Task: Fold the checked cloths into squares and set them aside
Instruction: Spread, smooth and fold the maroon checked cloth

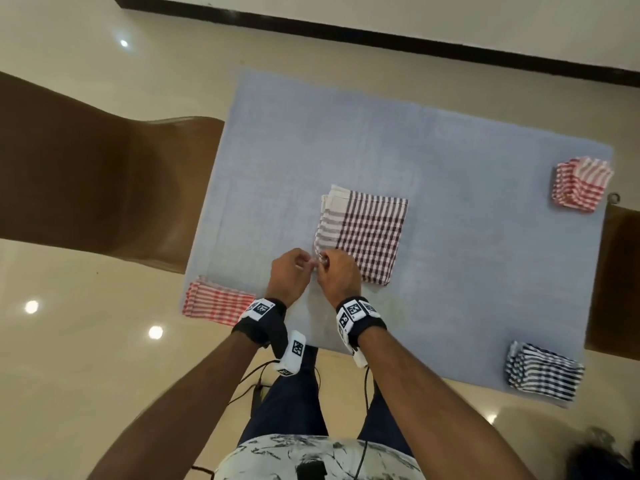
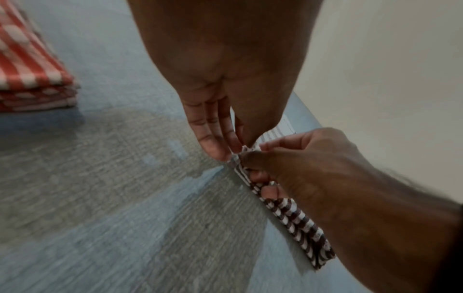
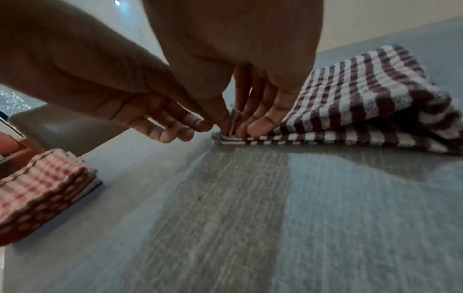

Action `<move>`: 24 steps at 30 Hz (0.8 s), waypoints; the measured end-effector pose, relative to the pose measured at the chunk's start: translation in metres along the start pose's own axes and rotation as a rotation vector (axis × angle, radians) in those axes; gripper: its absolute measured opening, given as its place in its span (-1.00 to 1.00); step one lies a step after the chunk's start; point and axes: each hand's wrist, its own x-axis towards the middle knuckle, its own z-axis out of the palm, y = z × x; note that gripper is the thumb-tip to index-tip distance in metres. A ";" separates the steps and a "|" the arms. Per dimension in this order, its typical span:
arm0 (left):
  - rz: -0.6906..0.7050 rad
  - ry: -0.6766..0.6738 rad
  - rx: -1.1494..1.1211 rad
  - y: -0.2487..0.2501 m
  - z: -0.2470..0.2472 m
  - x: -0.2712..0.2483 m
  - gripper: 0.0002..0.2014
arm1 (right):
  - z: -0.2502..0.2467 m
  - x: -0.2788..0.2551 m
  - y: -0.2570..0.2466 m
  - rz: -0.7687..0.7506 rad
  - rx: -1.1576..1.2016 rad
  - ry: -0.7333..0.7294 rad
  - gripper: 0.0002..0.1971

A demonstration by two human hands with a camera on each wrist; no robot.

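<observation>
The maroon checked cloth (image 1: 363, 233) lies folded in the middle of the blue mat (image 1: 450, 271). Both hands meet at its near left corner: the left hand (image 1: 290, 271) and the right hand (image 1: 337, 271) each pinch that corner between thumb and fingertips (image 3: 258, 126), lifting it slightly off the mat.

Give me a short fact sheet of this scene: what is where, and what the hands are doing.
surface: blue mat
being folded: brown checked cloth, mid-mat, partly folded
left hand: pinches the cloth's near left corner
right hand: pinches the same corner
near left: red checked stack
far right: second red stack
near right: dark blue checked stack
</observation>
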 end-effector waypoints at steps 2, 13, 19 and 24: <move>-0.002 -0.051 -0.028 -0.001 -0.002 0.004 -0.88 | 0.000 -0.002 -0.001 0.001 -0.010 0.024 -0.88; 0.028 -0.172 0.015 -0.001 -0.007 0.006 -0.88 | -0.006 -0.022 -0.003 -0.044 -0.077 0.120 -0.92; 0.041 -0.166 -0.040 -0.001 -0.009 0.006 -0.92 | -0.003 -0.026 0.006 -0.085 -0.186 0.125 -0.85; 0.001 -0.184 -0.156 0.000 -0.007 0.002 -0.75 | 0.006 -0.026 0.008 -0.152 -0.145 0.018 -0.82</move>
